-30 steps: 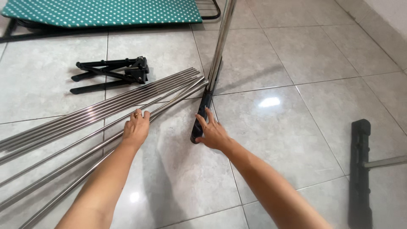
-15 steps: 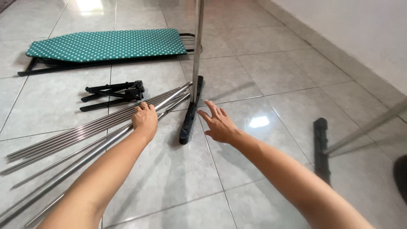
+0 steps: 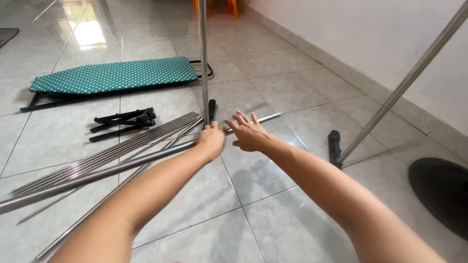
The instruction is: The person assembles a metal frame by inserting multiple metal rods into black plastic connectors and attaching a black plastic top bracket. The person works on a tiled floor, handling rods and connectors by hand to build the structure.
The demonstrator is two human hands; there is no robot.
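Observation:
My left hand [image 3: 211, 141] grips a long steel rod [image 3: 122, 165] and holds it level above the floor; its far tip reaches past my right hand. My right hand [image 3: 247, 131] is open with fingers spread, just beside the rod, touching or nearly touching it. A bundle of steel rods [image 3: 112, 148] lies on the tiled floor below. An upright steel pole [image 3: 203, 58] rises from a black foot [image 3: 212, 111] right behind my hands. A second slanted pole [image 3: 404, 83] rises from another black foot [image 3: 334, 146] to the right.
A green dotted ironing board [image 3: 117, 74] lies folded flat at the back left. Black plastic brackets [image 3: 124, 122] rest beside the rods. A dark round mat [image 3: 441, 187] is at the right edge. A white wall [image 3: 370, 34] runs along the right.
My left hand has lifted one rod off the floor and holds it up. My right hand let go of the black foot and moved beside the rod. The view tilted upward.

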